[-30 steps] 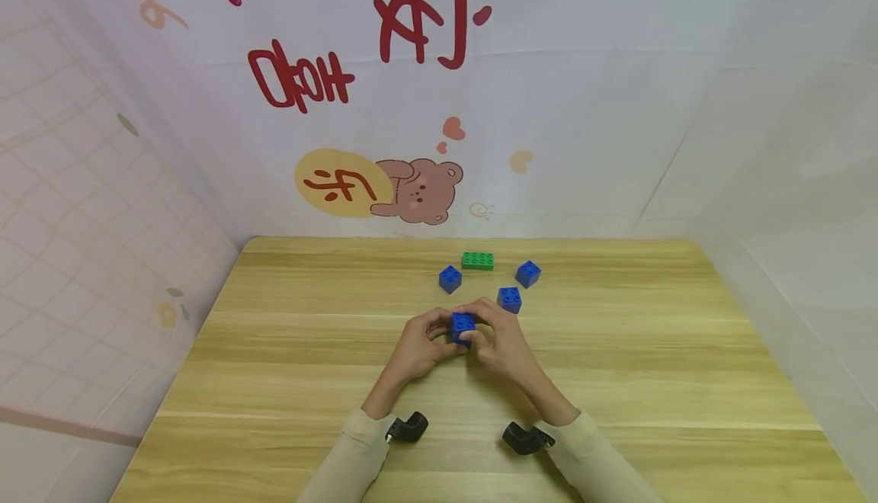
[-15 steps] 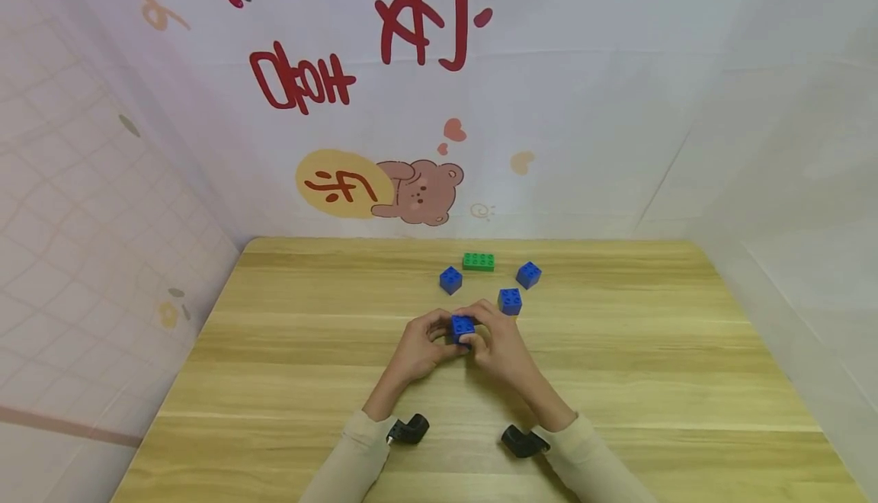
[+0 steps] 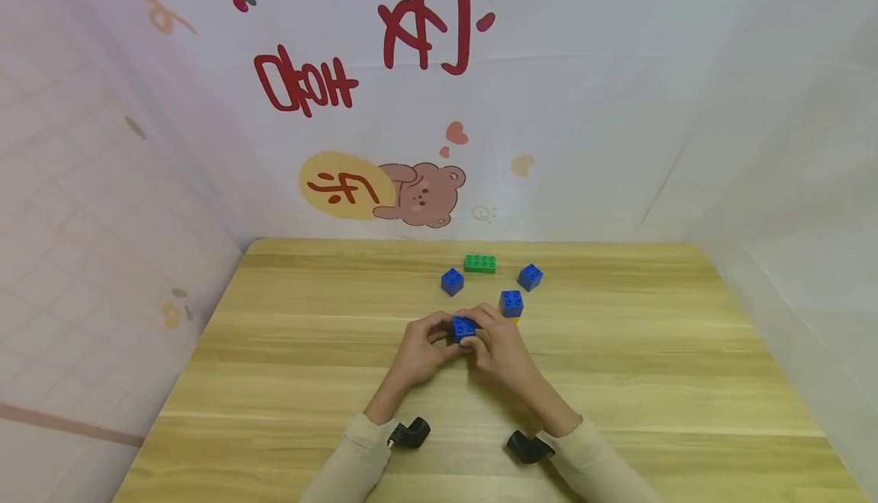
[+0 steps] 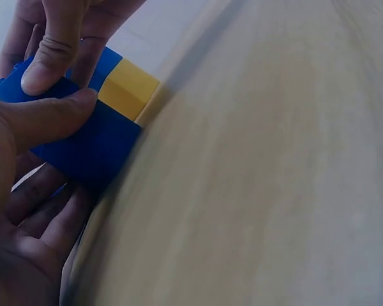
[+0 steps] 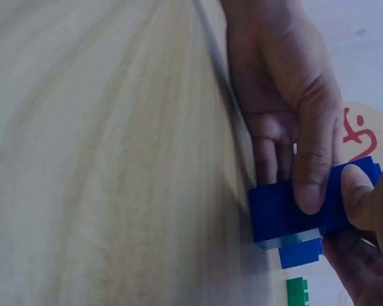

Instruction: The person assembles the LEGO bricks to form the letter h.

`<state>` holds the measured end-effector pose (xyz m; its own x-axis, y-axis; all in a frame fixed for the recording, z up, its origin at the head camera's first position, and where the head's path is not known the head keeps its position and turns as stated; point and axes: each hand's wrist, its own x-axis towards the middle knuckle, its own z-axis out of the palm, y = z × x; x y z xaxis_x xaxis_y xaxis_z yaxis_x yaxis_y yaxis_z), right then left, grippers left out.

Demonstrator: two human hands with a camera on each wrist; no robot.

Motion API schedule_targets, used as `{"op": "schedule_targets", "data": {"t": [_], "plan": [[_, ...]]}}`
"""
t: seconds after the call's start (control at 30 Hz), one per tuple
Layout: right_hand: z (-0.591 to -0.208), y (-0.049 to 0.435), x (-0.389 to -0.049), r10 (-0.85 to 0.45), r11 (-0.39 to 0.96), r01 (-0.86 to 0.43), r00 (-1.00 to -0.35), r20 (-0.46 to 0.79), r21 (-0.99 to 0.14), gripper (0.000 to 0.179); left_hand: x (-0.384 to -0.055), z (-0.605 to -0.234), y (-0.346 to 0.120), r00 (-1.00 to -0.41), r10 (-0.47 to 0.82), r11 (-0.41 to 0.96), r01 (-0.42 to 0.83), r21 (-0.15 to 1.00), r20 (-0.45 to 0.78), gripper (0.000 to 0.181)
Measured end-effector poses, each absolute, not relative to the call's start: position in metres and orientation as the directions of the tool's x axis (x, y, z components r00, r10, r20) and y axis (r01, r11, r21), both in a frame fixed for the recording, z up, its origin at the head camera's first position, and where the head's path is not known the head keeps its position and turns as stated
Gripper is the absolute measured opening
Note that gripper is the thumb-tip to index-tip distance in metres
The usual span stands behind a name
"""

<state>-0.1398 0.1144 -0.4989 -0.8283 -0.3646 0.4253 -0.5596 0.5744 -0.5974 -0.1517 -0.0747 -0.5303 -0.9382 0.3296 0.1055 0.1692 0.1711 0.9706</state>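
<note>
Two blue toy bricks (image 3: pixel 464 326), stacked one on the other, stand upright on the table between my hands. My left hand (image 3: pixel 417 347) holds the lower brick (image 5: pixel 277 213), its thumb across the near side and its fingers behind. From the other side, my right hand (image 3: pixel 504 347) pinches the upper brick with thumb and fingers. In the left wrist view, the stack's blue side (image 4: pixel 96 150) shows below the left thumb. Just beyond the right hand stands another blue brick (image 3: pixel 511 302) with a yellow brick (image 4: pixel 129 89) under it.
A green eight-stud brick (image 3: pixel 479 263) lies toward the back of the wooden table (image 3: pixel 309 404). One blue brick (image 3: pixel 452 282) sits to its left front, another (image 3: pixel 530 277) to its right. A printed cloth wall (image 3: pixel 583 122) rises behind the table.
The right thumb has shifted slightly down the front of the upper blue brick. More of the yellow brick shows beside the right hand. Both hands keep their hold in nearly the same place.
</note>
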Motion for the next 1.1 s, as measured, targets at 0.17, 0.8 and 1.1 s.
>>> {"op": "schedule_targets", "data": {"t": [0.17, 0.8, 1.1], "plan": [[-0.494, 0.118, -0.141, -0.394, 0.554, -0.566, -0.824, 0.407, -0.61, 0.038, -0.15, -0.531, -0.072, -0.932, 0.329, 0.164, 0.213, 0.963, 0.15, 0.028], [-0.471, 0.13, -0.139, -0.421, 0.574, -0.53, -0.845, 0.33, -0.624, 0.041, -0.15, -0.526, -0.069, -0.928, 0.322, 0.198, 0.26, 0.945, 0.188, 0.026], [-0.458, 0.146, -0.152, -0.395, 0.583, -0.538, -0.843, 0.365, -0.609, 0.044, -0.156, -0.523, -0.068, -0.937, 0.324, 0.279, 0.225, 0.934, 0.13, 0.026]]}}
